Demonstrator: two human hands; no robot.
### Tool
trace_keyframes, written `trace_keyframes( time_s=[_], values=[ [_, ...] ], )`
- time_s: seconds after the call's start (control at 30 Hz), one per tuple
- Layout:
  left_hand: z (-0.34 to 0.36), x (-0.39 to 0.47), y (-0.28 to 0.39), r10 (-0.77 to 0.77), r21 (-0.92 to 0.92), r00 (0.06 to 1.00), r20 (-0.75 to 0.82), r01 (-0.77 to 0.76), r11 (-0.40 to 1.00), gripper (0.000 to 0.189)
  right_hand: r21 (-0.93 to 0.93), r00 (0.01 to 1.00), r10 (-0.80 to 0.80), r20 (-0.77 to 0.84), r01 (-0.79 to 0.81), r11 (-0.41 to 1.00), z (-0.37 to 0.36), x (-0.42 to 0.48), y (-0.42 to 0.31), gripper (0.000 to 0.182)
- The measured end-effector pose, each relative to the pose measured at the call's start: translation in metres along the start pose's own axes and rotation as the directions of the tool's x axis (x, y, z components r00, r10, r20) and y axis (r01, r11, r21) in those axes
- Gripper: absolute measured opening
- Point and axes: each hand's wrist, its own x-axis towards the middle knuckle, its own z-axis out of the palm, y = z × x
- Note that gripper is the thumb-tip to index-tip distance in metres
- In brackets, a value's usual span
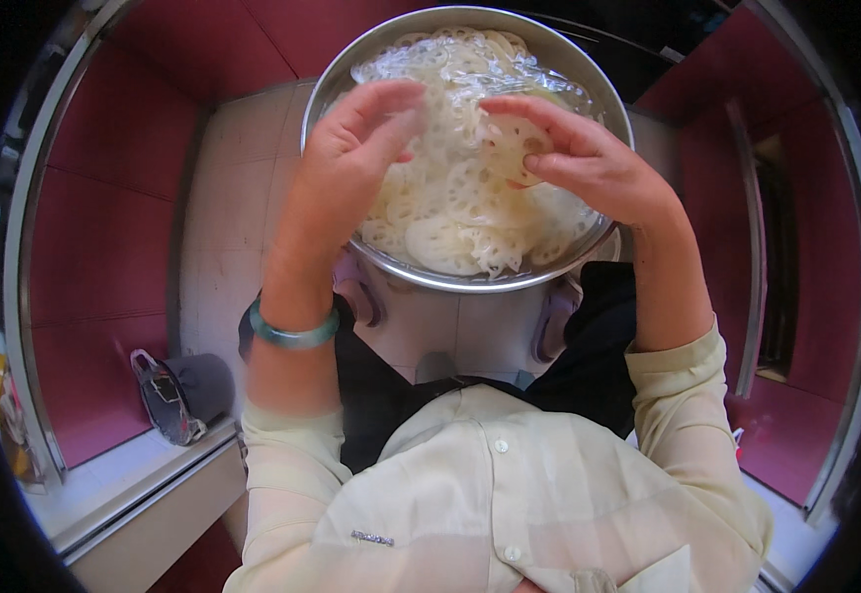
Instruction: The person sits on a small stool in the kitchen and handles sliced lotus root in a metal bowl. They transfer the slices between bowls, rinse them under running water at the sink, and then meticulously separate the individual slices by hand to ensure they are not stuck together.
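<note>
In front of me a large round stainless steel basin [360, 256] holds many pale slices of lotus root [441, 244] with water among them. My left hand [364, 133], slightly blurred, is over the basin's left side, its thumb and fingers apart with nothing between them. Over the right side is my right hand [579, 148], with a lotus root slice [512, 144] between its thumb and fingers. Above the hands, shiny reflections lie on the heap. A green bangle [294, 330] circles my left forearm.
Dark red cabinets [104, 244] stand on both sides. A grey bin [197, 389] with a bag in it is at the lower left. Beneath the basin are floor tiles [430, 319] and my feet in light purple shoes [555, 319]. Something round and clear is partly hidden behind the basin's lower right rim.
</note>
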Motion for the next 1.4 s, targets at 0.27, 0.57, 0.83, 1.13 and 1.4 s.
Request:
trace_keyframes(
  time_s=[0.27,0.57,0.83,1.13,1.4],
  values=[
    [0.03,0.001,0.004,-0.022,-0.192,0.983,0.182,0.057,0.98,0.039,0.579,0.995,0.072,-0.063,-0.022,0.815,0.006,0.005,-0.002,0.038],
    [0.025,0.006,-0.002,-0.299,-0.299,0.948,0.107,0.317,0.9,0.017,0.639,0.952,0.274,-0.14,-0.124,0.759,0.008,0.003,-0.012,0.047],
    [0.016,0.007,-0.003,-0.334,-0.441,0.936,0.108,0.346,0.828,0.021,0.665,0.976,0.191,-0.107,-0.072,0.743,-0.006,0.001,0.002,0.057],
    [0.011,0.008,-0.005,-0.307,-0.486,0.946,0.103,0.318,0.814,0.025,0.763,0.991,0.108,-0.083,-0.007,0.646,-0.008,-0.003,0.003,0.059],
    [0.024,0.004,-0.002,-0.012,-0.282,1.0,0.009,0.014,0.959,0.025,0.704,0.979,0.182,-0.096,-0.063,0.707,-0.003,-0.002,0.0,0.059]
  ],
)
